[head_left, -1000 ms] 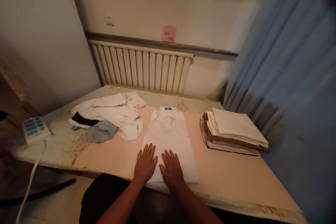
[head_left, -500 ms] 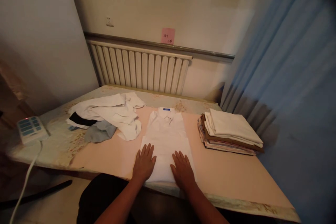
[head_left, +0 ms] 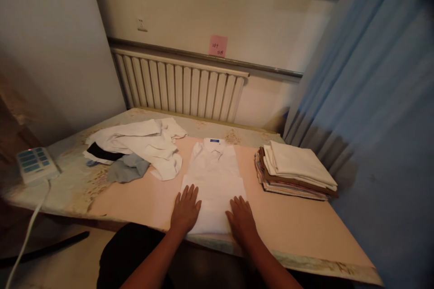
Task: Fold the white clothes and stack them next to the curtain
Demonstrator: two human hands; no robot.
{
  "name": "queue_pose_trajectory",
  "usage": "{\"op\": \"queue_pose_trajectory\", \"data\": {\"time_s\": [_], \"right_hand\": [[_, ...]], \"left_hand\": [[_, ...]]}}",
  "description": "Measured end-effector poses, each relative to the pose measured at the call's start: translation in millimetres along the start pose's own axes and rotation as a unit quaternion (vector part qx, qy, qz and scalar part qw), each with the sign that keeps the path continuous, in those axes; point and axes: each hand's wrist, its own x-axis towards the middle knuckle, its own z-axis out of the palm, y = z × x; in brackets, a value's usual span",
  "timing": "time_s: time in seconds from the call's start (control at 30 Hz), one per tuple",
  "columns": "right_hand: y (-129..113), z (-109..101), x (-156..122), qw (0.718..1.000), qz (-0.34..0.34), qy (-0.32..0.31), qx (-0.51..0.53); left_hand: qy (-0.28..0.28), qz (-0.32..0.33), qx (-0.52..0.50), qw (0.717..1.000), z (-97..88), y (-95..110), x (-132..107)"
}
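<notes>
A white shirt lies on the pink cloth in front of me, its sides turned in and its collar with a blue label at the far end. My left hand rests flat on the shirt's near left edge, fingers stretched out. On the near right edge lies my right hand, palm down with its fingers extended. Neither hand grips the fabric.
A pile of crumpled clothes, white, grey and black, lies to the left. Several folded garments form a stack at the right. A white power strip with a cord sits at the far left. A blue curtain hangs on the right.
My right hand has slid a little to the right, toward the shirt's edge. My left hand stays in almost the same place. The view has shifted slightly.
</notes>
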Motion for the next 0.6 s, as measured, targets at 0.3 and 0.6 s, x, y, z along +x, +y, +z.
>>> {"op": "queue_pose_trajectory", "data": {"time_s": [0.3, 0.6], "right_hand": [[-41.9, 7.9, 20.9, 0.995, -0.078, 0.025, 0.049], [-33.1, 4.3, 19.6, 0.998, -0.05, 0.025, 0.033]], "left_hand": [[-0.012, 0.0, 0.006, 1.0, -1.3, 0.2, -0.4], [-0.013, -0.003, 0.016, 1.0, -1.2, 1.1, 1.8]]}}
